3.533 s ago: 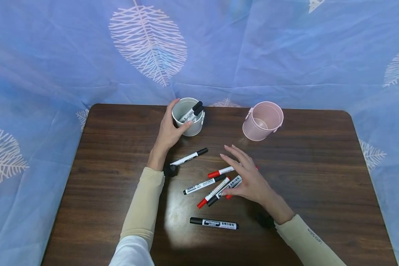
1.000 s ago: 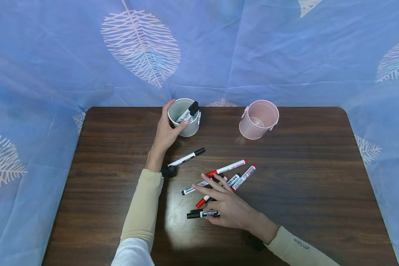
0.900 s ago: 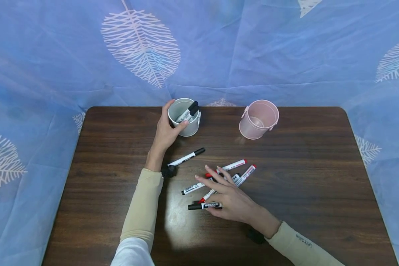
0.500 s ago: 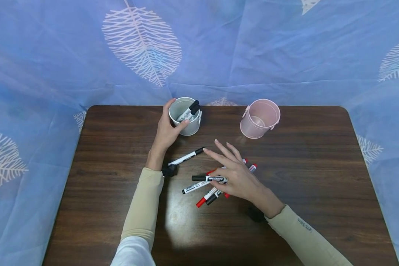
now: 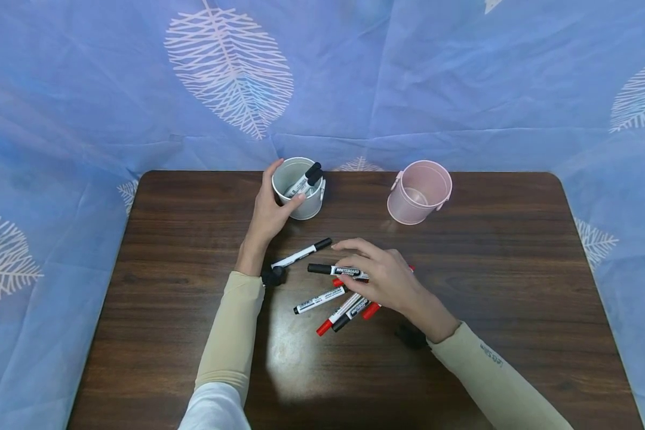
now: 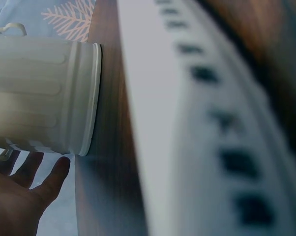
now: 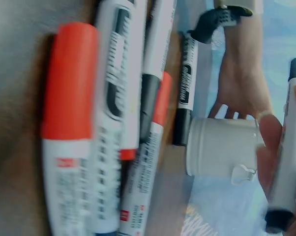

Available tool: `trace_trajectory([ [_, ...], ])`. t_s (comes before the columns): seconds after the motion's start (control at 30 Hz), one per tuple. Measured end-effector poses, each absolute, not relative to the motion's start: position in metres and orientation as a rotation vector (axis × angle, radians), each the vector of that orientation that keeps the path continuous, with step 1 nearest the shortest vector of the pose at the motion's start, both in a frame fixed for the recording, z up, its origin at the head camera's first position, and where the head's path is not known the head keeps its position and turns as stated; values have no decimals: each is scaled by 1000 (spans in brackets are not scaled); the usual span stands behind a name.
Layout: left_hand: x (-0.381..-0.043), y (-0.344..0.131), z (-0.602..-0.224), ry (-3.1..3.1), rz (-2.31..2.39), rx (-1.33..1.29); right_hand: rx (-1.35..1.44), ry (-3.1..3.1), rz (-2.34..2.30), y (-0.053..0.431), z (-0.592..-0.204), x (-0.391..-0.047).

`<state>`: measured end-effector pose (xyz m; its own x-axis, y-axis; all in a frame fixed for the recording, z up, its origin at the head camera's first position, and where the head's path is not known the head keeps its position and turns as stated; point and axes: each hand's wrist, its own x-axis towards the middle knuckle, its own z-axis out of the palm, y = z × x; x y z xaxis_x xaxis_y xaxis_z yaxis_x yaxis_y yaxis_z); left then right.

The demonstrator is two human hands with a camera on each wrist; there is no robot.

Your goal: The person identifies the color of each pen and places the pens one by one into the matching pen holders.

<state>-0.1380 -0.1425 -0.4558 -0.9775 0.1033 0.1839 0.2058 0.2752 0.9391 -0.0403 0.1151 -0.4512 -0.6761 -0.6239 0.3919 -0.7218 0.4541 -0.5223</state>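
- The white pail (image 5: 312,209) stands upright near the table's far edge, two black-ended markers (image 5: 303,180) leaning inside it with their dark ends up near the rim
- The held marker (image 5: 337,270) has a white barrel lettered WHITEBOARD and is black at both ends; it is up above the loose heap, its longer black end pointing left
- The left hand (image 5: 269,208) is gripping the white pail, thumb over the near rim and fingers round its left side
- The right hand (image 5: 391,278) comes in over the heap, fingers bent, pinching the held marker between thumb and fingers
- Behind everything I see a blue cloth (image 5: 462,95) with pale leaf prints
- The dark wooden table (image 5: 183,239) carries it all
- A pink pail (image 5: 405,207) stands upright to the right of the white one, well apart from it
- A lone black-capped marker (image 5: 300,256) lies near the left wrist
- In the heap, a black-ended marker (image 5: 319,300) lies beside a red-capped marker (image 5: 344,314) and a second black-capped marker (image 5: 351,315)
- The right hand and the held marker stand in the way, hiding parts of two more red-and-white markers (image 5: 372,310)
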Motion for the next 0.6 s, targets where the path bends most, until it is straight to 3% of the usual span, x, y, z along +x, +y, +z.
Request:
trace_trajectory([
  [0.6, -138, -142, -458, -2418, -1837, -304, 1100, -2476, 1123, 109, -435, -64],
])
